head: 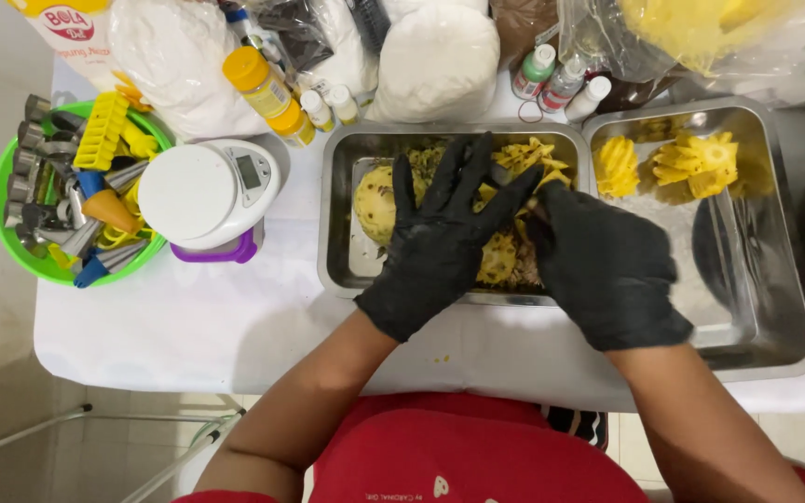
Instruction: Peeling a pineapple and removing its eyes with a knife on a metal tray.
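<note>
Both my hands wear black gloves and work over a steel tray [337, 233] on the white table. My left hand [440, 242] lies flat with fingers spread on a peeled yellow pineapple [376, 200] inside that tray. My right hand [603, 270] is curled at the pineapple's right side; whatever it grips is hidden under the glove. Yellow peel scraps [533, 158] pile at the tray's back. A second steel tray [775, 279] to the right holds peeled, carved pineapples [696, 163].
A white digital kitchen scale [207, 191] stands left of the trays. A green bowl [20, 251] of metal and plastic cutters sits at the far left. Bags of white powder [435, 56], an orange-capped bottle [267, 88] and small bottles [561, 84] line the back.
</note>
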